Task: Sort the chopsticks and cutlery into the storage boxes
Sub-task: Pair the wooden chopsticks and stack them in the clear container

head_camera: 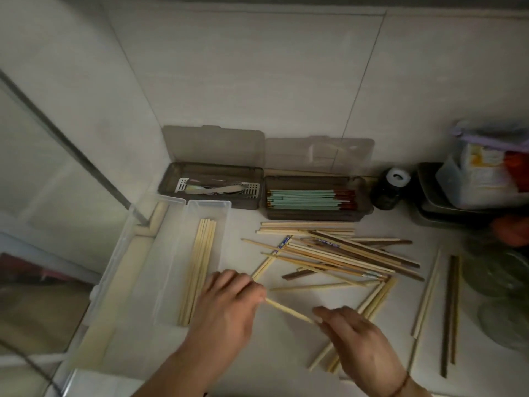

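Pinching one pale chopstick [289,310] between both hands, left hand [229,299] fingers on its left end, right hand [355,336] fingers on its right end, near the clear box [171,282]; loose pile [335,253] lies far right on the surface [272,353].

The tabletop [286,353] was off-white. Pale bamboo chopsticks [199,267] lay in a clear box [209,206]; mint-green chopsticks with red-brown tips [310,199] filled one smoky grey-brown box [317,216], silver cutlery [217,189] another [211,170]. Loose chopsticks [337,253] ran pale to dark brown, one blue-and-white patterned [283,242].
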A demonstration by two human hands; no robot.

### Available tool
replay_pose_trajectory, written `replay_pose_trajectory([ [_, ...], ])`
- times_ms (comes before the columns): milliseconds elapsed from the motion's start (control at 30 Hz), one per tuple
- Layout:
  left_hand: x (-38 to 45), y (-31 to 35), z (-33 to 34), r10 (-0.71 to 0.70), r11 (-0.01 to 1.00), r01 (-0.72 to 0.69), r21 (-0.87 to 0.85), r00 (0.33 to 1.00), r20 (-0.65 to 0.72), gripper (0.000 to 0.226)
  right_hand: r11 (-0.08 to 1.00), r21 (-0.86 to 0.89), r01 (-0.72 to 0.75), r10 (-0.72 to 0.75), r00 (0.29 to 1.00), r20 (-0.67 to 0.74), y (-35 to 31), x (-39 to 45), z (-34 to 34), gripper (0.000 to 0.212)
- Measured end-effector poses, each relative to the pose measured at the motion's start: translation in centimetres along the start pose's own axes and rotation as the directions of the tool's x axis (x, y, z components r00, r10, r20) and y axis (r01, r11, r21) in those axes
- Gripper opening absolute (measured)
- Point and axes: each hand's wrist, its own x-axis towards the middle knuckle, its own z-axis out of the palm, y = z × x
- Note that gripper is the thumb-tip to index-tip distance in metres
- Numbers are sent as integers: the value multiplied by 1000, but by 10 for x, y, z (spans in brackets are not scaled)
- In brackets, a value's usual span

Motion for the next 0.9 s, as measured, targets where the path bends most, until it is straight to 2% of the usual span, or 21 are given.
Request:
replay_pose_trajectory([
  [67,4,-18,-16,-134,986,115,-122,978,-161,14,989,149,8,-15,999,50,-29,15,9,26],
  [133,2,-39,-29,-340,929,282,-238,905,-255,32,963,269,-4,-18,997,80,-57,39,17,22],
  [167,-1,-51,-35,-380,920,333,-208,888,-260,35,949,313,-33,8,997,80,-70,54,22,19],
  [233,-12,-75,-40,-303,951,309,6,935,-182,28,936,340,-90,69,995,74,-95,87,31,14],
  [300,-25,-97,-37,-228,960,230,162,973,-34,23,971,215,-101,84,993,88,-119,118,44,12],
  [367,-34,-110,-33,-226,962,216,165,973,41,21,992,-9,-122,122,981,151,-137,145,61,17],
  [467,-39,-120,-26,-238,957,214,197,965,107,24,944,-310,-116,199,947,253,-157,178,84,24],
  [533,-41,-124,-22,-236,956,207,207,963,128,24,892,-448,-64,253,891,376,-163,193,95,21],
  [767,-48,-135,-18,-195,968,158,197,963,186,22,795,-599,95,311,784,537,-171,205,109,23],
  [900,-48,-135,-21,-172,972,132,192,963,207,16,817,-560,136,297,733,612,-170,197,121,29],
])
